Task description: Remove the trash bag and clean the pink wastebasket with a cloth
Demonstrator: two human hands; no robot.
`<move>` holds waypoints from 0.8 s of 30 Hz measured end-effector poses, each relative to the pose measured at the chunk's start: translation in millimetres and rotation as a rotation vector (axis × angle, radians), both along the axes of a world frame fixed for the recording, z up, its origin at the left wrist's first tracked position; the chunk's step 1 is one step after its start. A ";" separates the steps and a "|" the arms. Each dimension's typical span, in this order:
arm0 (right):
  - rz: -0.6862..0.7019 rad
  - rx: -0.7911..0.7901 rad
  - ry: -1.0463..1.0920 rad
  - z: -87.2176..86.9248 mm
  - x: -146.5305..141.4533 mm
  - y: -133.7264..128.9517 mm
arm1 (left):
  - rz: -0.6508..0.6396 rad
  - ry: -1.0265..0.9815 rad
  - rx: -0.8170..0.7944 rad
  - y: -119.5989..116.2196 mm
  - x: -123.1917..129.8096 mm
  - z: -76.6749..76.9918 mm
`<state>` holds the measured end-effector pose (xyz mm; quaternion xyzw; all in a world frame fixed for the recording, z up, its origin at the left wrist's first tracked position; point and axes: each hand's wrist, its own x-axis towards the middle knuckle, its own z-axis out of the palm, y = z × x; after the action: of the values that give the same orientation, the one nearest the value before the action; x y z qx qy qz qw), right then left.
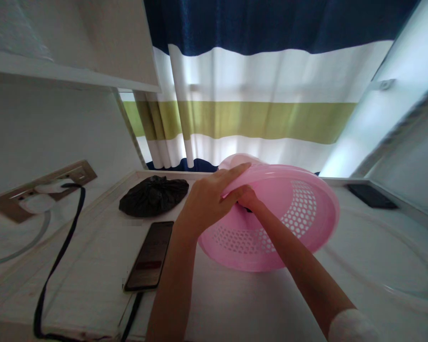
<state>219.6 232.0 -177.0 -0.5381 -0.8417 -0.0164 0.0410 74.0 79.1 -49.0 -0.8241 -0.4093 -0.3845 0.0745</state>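
A pink plastic basket [306,232] with rows of round holes is tilted above the white desktop, its opening facing me. My left hand [214,199] grips its rim at the upper left, thumb on the inner side and fingers outside. Inside the basket, my right hand [248,199] has its fingers closed near the left hand's thumb. A small dark bit shows beneath the right fingers; what it is cannot be made out. Behind the rim, another rounded pink part [239,160] sticks up, and I cannot tell whether it belongs to the basket.
A knotted black plastic bag [153,195] and a smartphone [150,256] lie on the desktop [228,308] at left. Plugs and a black cord [62,256] run from a wall socket [82,172]. At the right back is a flat black object [373,195]. A striped curtain [271,118] hangs behind.
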 end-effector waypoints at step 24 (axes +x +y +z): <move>0.326 0.013 -0.159 -2.3 13.6 -96.9 | -0.100 -0.101 0.003 -4.5 6.7 -1.3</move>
<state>233.2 135.1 -179.3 -0.3913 -0.9183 -0.0574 -0.0204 80.7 74.6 -50.3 -0.8230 -0.3703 -0.4293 0.0355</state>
